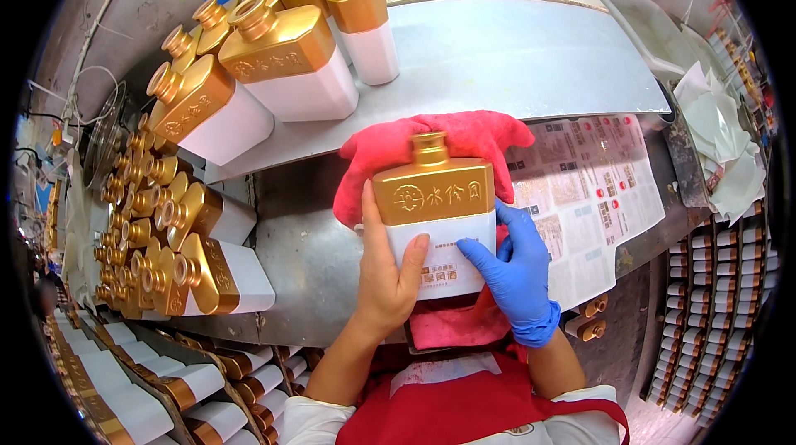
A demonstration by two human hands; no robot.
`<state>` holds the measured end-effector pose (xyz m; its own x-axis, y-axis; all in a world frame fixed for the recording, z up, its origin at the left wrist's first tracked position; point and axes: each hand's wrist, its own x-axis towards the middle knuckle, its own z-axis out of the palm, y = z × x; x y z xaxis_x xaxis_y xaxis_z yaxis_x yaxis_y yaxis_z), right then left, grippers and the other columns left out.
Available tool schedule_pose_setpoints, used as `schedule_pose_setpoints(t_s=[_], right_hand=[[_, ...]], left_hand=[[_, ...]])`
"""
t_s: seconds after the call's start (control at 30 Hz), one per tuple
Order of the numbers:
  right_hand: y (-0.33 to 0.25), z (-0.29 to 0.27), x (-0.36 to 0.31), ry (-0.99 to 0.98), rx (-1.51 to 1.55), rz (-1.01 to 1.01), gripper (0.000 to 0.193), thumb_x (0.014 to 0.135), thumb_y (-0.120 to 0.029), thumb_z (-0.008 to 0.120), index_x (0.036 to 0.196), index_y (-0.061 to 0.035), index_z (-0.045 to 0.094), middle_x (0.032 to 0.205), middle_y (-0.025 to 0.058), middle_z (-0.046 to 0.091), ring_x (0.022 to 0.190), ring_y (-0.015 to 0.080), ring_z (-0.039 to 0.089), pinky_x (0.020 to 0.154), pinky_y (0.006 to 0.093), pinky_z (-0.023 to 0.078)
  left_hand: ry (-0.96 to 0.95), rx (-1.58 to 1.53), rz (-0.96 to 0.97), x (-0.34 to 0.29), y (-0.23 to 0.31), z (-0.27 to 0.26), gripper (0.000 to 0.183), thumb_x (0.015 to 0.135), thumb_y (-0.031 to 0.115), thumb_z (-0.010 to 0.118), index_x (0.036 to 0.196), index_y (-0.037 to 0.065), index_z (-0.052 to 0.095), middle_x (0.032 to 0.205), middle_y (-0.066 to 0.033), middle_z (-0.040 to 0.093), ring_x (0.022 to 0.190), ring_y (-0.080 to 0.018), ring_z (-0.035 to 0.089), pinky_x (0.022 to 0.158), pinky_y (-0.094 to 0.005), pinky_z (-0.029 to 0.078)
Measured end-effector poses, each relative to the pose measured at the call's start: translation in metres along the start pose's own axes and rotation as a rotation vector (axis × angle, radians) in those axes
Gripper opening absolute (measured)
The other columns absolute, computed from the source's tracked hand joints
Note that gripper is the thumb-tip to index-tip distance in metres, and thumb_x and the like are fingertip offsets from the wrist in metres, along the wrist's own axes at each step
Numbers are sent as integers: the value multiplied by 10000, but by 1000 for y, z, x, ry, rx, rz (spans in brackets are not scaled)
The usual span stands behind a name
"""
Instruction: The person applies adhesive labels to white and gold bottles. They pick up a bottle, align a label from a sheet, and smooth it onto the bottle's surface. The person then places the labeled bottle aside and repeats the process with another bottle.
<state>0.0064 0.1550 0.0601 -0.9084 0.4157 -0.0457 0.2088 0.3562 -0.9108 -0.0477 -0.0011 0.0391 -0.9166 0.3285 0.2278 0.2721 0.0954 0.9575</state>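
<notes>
A flat-sided bottle [435,238], white below and gold at the shoulder and neck, is held upright in front of me between both hands. My bare left hand [390,262] grips its left side, thumb across the white front. On the opposite side my right hand [514,267], in a blue rubber glove, clasps the edge with its thumb on the front near small printed marks. Behind and beneath the bottle lies a red cloth [473,134], partly hidden by it. The fingers behind the bottle are out of sight.
Several similar bottles [290,63] stand on a pale raised board [514,47] at the back left. More bottles [220,271] crowd the left side. Printed paper sheets [580,196] lie at the right, near crumpled white paper [717,138]. Racks of bottles [713,312] fill the lower right.
</notes>
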Motion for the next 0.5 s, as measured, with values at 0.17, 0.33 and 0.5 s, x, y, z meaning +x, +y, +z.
schedule_pose_setpoints(t_s=[0.17,0.33,0.5], right_hand=[[2,-2,-1,-11,-6,-5,573,743,-234,777,1229,-38,545,981,62,566,654,105,484,627,247,444],[8,-7,1,-92,53,46,599,736,-232,780,1249,-42,535,970,46,563,648,93,471,624,230,437],[14,-7,-6,-135,174,107,633,732,-225,787,1269,-28,516,1000,22,559,672,69,450,619,215,422]], left_hand=[[8,39,-41,1,6,0,713,939,117,494,1450,-57,27,1303,-223,458,1148,-281,510,979,-338,378],[1,-42,4,1,0,-2,751,937,133,513,1454,-52,1,1320,-226,440,1171,-284,492,995,-335,364],[-63,23,1,-1,2,-5,791,932,136,529,1456,-48,-35,1349,-221,406,1202,-271,459,1014,-329,346]])
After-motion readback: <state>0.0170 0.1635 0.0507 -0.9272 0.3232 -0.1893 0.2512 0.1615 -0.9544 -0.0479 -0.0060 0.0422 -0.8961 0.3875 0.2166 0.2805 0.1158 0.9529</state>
